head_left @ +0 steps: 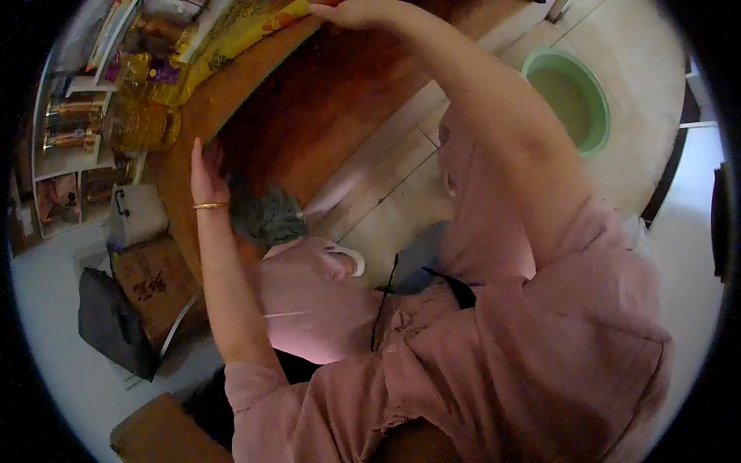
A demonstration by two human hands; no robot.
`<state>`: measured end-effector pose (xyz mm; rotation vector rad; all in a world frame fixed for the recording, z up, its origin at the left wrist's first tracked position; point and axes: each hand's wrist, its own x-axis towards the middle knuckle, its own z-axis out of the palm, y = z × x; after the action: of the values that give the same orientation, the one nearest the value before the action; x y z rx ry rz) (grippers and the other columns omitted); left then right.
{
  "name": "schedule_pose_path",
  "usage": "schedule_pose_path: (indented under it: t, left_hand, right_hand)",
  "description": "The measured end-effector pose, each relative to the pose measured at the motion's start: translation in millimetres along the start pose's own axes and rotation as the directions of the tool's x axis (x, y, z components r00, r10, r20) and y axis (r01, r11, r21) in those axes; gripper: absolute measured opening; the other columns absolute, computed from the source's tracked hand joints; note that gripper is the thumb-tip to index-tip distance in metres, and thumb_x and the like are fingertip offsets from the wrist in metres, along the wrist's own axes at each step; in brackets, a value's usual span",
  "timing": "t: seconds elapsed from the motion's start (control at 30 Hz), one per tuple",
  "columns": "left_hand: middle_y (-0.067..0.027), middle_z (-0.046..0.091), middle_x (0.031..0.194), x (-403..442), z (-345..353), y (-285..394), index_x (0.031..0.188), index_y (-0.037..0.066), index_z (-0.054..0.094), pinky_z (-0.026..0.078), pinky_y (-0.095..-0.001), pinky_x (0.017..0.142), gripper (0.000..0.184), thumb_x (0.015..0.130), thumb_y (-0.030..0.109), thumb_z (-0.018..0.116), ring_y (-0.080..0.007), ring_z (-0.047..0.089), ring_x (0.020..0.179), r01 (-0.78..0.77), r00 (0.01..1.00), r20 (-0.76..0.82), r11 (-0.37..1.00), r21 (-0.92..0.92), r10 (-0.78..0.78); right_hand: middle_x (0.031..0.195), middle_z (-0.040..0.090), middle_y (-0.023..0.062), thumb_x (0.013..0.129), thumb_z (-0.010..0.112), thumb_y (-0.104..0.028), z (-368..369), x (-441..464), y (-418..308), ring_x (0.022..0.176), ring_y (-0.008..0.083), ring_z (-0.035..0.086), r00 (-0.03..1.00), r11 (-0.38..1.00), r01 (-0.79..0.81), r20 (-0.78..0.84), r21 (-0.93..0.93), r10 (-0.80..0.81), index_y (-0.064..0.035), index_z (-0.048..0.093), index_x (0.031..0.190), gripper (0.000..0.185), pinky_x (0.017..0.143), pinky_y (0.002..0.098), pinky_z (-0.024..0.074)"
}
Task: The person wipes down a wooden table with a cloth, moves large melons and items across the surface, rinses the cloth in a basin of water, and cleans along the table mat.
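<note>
My left hand (208,176), with a gold bracelet at the wrist, is held upright against the near end of a brown wooden surface's edge (255,89). Its fingers are stretched out. Just right of it is a dark grey-green cloth (270,218); whether the hand touches it is unclear. At the top, my right hand (336,12) reaches to the far part of the same edge, beside a yellow packet (266,21). Its visible fingers are extended, and part of the hand is cut off by the frame. Below the edge lies a dark reddish-brown wooden panel (332,100).
Shelves (69,160) with jars and a large bottle of yellow liquid (143,123) stand at the left. Below them are a brown box (154,285) and a black bag (114,324). A green basin (571,100) sits on the tiled floor at the upper right.
</note>
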<state>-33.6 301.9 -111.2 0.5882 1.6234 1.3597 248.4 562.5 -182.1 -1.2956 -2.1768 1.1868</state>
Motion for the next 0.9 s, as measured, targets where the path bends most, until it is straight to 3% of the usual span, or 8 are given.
schedule_pose_path:
  t: [0.17,0.23,0.37,0.43,0.63,0.73,0.8,0.9]
  left_hand:
    - [-0.0057,0.057,0.110,10.1,-23.2,-1.9,0.108,0.000,0.057,0.040,-0.0290,0.088,0.058,0.086,0.053,0.049,-0.0180,0.051,0.103,0.041,0.968,0.245,0.997,0.072,-0.057]
    - [-0.0055,0.057,0.110,12.9,-27.9,1.0,0.108,0.000,0.056,0.040,-0.0294,0.088,0.058,0.086,0.053,0.049,-0.0171,0.050,0.103,0.027,0.971,0.232,0.991,0.134,-0.058]
    - [-0.0055,0.056,0.110,19.2,-35.9,-5.7,0.110,0.000,0.055,0.039,-0.0303,0.090,0.061,0.085,0.056,0.048,-0.0161,0.050,0.103,-0.068,0.973,0.227,0.989,0.128,0.037]
    - [-0.0059,0.054,0.113,1.1,-19.3,3.1,0.113,0.000,0.053,0.037,-0.0309,0.092,0.064,0.085,0.057,0.047,-0.0168,0.048,0.105,-0.081,0.977,0.206,0.992,0.099,0.060]
    - [-0.0067,0.041,0.130,4.5,-29.8,-4.8,0.127,-0.001,0.040,0.023,-0.0355,0.103,0.071,0.087,0.057,0.043,-0.0203,0.037,0.120,-0.195,0.974,0.135,0.978,0.076,0.184]
    - [-0.0093,0.039,0.133,-3.4,-16.4,0.2,0.132,0.002,0.034,0.023,-0.0392,0.105,0.071,0.087,0.056,0.042,-0.0238,0.035,0.122,-0.220,0.972,0.089,0.975,0.035,0.216]
    - [-0.0121,0.040,0.133,-4.2,-15.4,-2.3,0.134,0.003,0.032,0.025,-0.0412,0.105,0.072,0.087,0.057,0.042,-0.0267,0.037,0.122,-0.221,0.974,0.054,0.975,0.034,0.219]
    - [-0.0124,0.038,0.134,5.0,-25.2,-0.9,0.136,0.004,0.028,0.023,-0.0416,0.106,0.072,0.088,0.056,0.041,-0.0276,0.036,0.123,-0.246,0.960,0.132,0.969,-0.008,0.245]
  right_hand:
    - [0.117,0.056,0.0164,0.083,0.033,-0.067,-14.8,-60.3,-35.8,0.111,0.0283,0.051,0.993,0.992,-0.120,-0.016,-0.022,0.120,-0.0047,0.060,0.112,0.074,0.099,0.0408,0.0344]
    - [0.082,0.064,0.0102,0.087,0.046,-0.042,4.9,-111.3,-52.4,0.077,0.0236,0.061,0.997,0.866,-0.025,-0.075,-0.500,-0.015,-0.0074,0.064,0.094,0.040,0.067,0.0398,0.0490]
    - [0.088,0.064,0.0145,0.078,0.057,-0.034,139.3,-156.8,-124.8,0.087,0.0310,0.060,0.909,0.774,0.398,0.327,-0.493,-0.259,-0.0096,0.068,0.082,0.027,0.075,0.0447,0.0491]
    - [0.131,0.042,0.0156,0.081,0.053,-0.039,207.5,-179.1,-159.0,0.121,0.0346,0.037,0.849,0.787,0.478,0.435,-0.391,-0.300,-0.0108,0.054,0.117,0.046,0.095,0.0536,0.0336]
    - [0.133,0.040,0.0151,0.085,0.046,-0.024,337.1,-163.8,-138.6,0.126,0.0348,0.032,0.813,0.680,0.569,0.190,-0.461,-0.551,-0.0064,0.052,0.122,0.041,0.104,0.0525,0.0206]
    - [0.127,0.047,0.0142,0.082,0.044,-0.017,332.5,-121.0,-119.3,0.121,0.0310,0.039,0.818,0.761,0.548,0.034,-0.346,-0.574,-0.0039,0.058,0.112,0.035,0.101,0.0469,0.0286]
    - [0.122,0.050,0.0126,0.083,0.043,-0.018,307.4,-70.9,-97.5,0.116,0.0268,0.044,0.950,0.956,0.283,-0.113,-0.071,-0.290,-0.0040,0.060,0.106,0.032,0.097,0.0407,0.0357]
    - [0.129,0.046,0.0119,0.086,0.040,-0.021,207.1,-23.2,-50.0,0.120,0.0255,0.042,0.985,0.914,0.102,-0.089,-0.392,-0.148,-0.0050,0.054,0.115,0.036,0.096,0.0387,0.0383]
